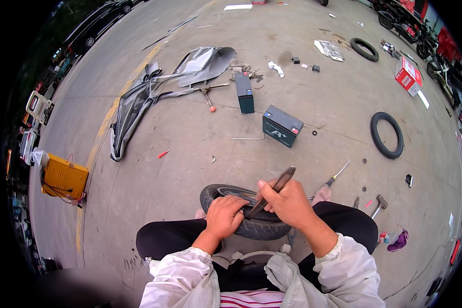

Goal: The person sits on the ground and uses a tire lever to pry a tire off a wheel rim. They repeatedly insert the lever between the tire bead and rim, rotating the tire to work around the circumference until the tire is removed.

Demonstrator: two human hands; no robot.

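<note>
A black tyre (262, 232) on a wheel lies between my knees. My right hand (288, 204) is closed around a flat, dark metal tyre lever (284, 178). The lever stands tilted, with its lower end against the tyre's inner edge and its upper end rising past my thumb. On the left side of the wheel, my left hand (224, 215) is closed over the tyre, its fingertips bent in toward the rim near the lever. Both hands hide part of the wheel, and the fingers under the lever are partly covered.
Two batteries (282, 127) stand ahead. A screwdriver (338, 173), a hammer (380, 204) and a purple cloth (399, 241) lie to the right, with an inner tube (387, 135) farther off. A yellow box (64, 177) stands left, and a grey cover (138, 110) lies front left.
</note>
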